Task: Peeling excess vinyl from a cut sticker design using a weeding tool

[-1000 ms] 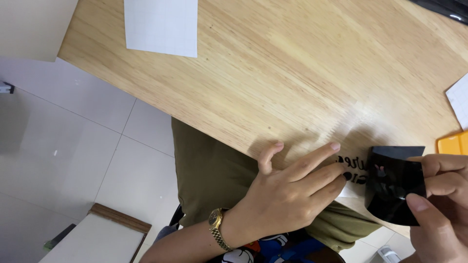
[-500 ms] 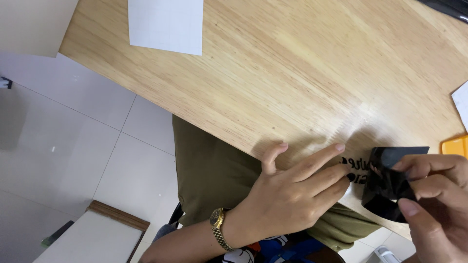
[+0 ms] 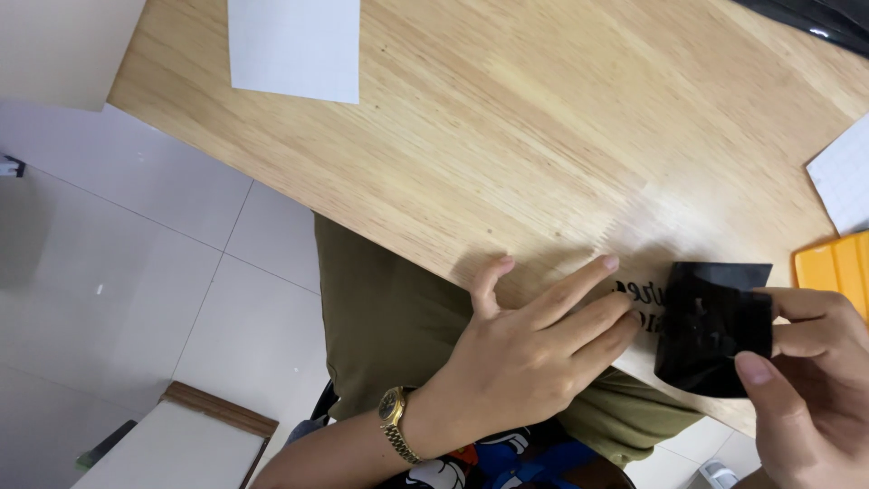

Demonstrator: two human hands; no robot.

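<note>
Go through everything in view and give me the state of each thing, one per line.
Left hand: flat, fingers pressing on the lettered strip at the wooden table's edge.
Right hand: pinching the crumpled black sheet, lifted.
White paper sheet: lying flat.
Orange ridged tool: lying flat, partly cut off.

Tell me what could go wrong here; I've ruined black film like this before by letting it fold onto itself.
The black film is already crumpled in the right hand, so it may stick to itself or crease. The left hand pins only one end of the lettered strip at the table edge, so a hard pull could lift or shift it. The fingertips lie on the lettering and might smudge it.
</note>
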